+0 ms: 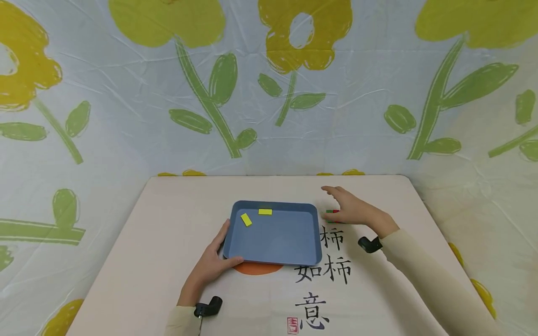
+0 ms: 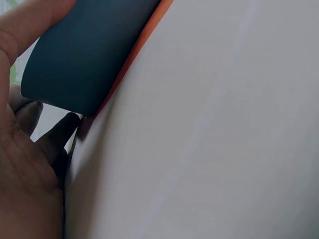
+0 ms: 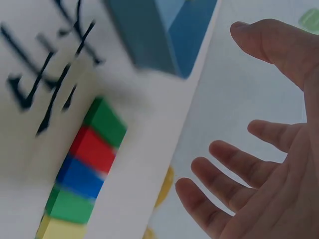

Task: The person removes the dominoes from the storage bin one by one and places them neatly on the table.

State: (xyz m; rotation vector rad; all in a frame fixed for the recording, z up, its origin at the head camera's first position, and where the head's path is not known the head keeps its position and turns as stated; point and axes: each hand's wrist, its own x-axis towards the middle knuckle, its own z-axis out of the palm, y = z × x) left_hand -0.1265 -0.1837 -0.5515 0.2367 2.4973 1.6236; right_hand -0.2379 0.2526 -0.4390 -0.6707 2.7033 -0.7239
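Note:
A blue rectangular tray [image 1: 275, 238] lies on the table, and two yellow blocks, one tilted [image 1: 246, 220] and one level [image 1: 265, 212], rest in its far left part. My left hand [image 1: 214, 256] grips the tray's near left corner, thumb along the front side and fingers at the left side. To the right of the tray, my right hand [image 1: 352, 207] hovers with fingers spread and holds nothing. Beside that hand, in the right wrist view, runs a row of blocks: green [image 3: 104, 122], red [image 3: 93, 149], blue [image 3: 79, 177], another green and a yellow one [image 3: 62, 229]. The right hand mostly hides them from the head view.
The pale table mat [image 1: 138, 261] carries black brush characters [image 1: 313, 310], a small red seal print [image 1: 292, 325] and an orange shape [image 1: 258, 268] partly under the tray. Flower-printed cloth [image 1: 336, 144] hangs behind and beside the table. A black wrist camera [image 1: 208, 306] sits on the left arm.

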